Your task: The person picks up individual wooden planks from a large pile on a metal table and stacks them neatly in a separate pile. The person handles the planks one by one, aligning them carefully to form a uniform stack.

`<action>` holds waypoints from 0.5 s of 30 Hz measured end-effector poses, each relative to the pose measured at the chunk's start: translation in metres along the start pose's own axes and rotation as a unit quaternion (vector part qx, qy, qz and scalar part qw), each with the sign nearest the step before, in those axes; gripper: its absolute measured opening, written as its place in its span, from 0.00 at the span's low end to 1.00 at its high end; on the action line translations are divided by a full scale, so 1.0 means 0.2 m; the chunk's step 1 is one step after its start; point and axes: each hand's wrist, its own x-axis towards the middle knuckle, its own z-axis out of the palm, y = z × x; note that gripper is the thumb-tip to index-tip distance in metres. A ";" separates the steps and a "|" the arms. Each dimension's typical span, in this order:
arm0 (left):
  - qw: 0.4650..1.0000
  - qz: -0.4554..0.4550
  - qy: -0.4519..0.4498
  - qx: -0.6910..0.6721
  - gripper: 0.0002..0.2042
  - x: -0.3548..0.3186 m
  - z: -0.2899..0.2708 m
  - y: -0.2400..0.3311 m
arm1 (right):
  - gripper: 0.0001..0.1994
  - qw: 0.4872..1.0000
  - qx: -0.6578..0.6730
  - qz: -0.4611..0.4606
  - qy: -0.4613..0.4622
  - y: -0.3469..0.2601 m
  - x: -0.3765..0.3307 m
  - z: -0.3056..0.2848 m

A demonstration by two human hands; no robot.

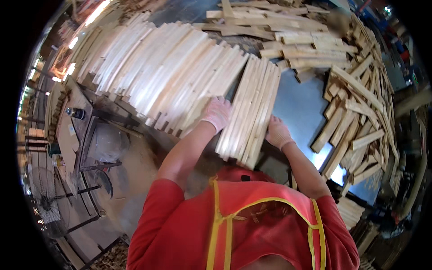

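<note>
A tight batch of pale wooden strips (252, 105) lies side by side in front of me, their near ends at the table's front edge. My left hand (218, 114), in a pale pinkish knitted glove, holds the batch's left side, with fingers curled at the gap beside it. Against the right side, my right hand (278, 132) in a similar glove has its fingers bent round the edge strip. Some fingertips of both hands are hidden. To the left runs a long row of similar wooden strips (166, 67), separated from the batch by a narrow dark gap.
Loose wooden pieces (351, 117) are heaped at the right of the blue-grey tabletop (297, 101), and more stacked boards (279, 27) lie at the far side. A side stand (83, 117) holds a dark bottle (75, 113). A floor fan (45, 202) stands at lower left.
</note>
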 end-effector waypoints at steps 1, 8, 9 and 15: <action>1.000 -0.022 0.011 -0.017 0.15 0.02 0.03 0.01 | 0.31 1.000 0.012 -0.001 0.010 -0.02 0.00 -0.01; 0.878 -0.227 -0.108 -0.407 0.18 0.05 -0.13 0.04 | 0.30 0.903 0.418 0.089 -0.044 0.19 -0.01 -0.12; 0.838 -0.233 -0.139 -0.473 0.23 0.08 -0.16 0.03 | 0.32 0.886 0.447 0.116 -0.038 0.29 0.05 -0.01; 0.819 -0.313 -0.064 -0.476 0.44 0.18 -0.01 0.19 | 0.35 0.780 0.602 0.120 -0.122 0.08 0.25 -0.04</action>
